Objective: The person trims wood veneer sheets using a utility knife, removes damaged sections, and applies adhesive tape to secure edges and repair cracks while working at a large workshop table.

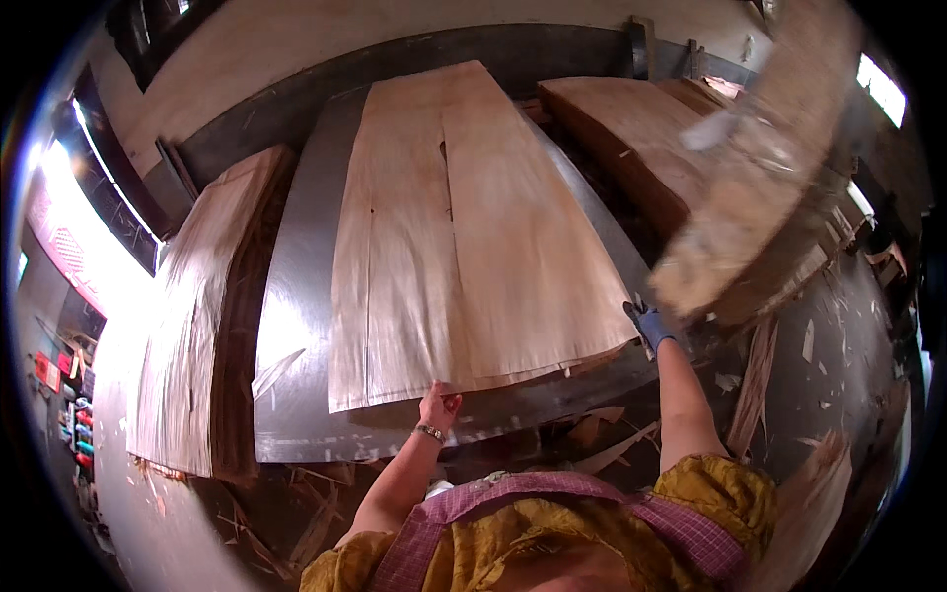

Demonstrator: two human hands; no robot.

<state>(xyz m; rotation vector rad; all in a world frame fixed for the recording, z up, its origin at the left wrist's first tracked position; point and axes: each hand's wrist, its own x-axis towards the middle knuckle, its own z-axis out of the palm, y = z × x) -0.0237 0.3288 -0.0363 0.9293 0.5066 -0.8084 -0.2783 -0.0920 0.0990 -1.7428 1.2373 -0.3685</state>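
Note:
Thin sheets of wood veneer lie on a smooth grey metal tabletop, with a long dark split running down their middle. My left hand, bare and with a wristwatch, is at the near edge, its curled fingers pinching the veneer there. At the near right corner is my right hand in a blue-grey glove with dark fingertips. Its fingers close around the veneer's side edge, partly blurred. Below the top sheet, a second edge shows along the near right side.
A tall stack of veneer stands left of the tabletop, another stack at the far right. A blurred wooden beam looms at the upper right. Veneer scraps litter the floor near me and a loose strip lies at right.

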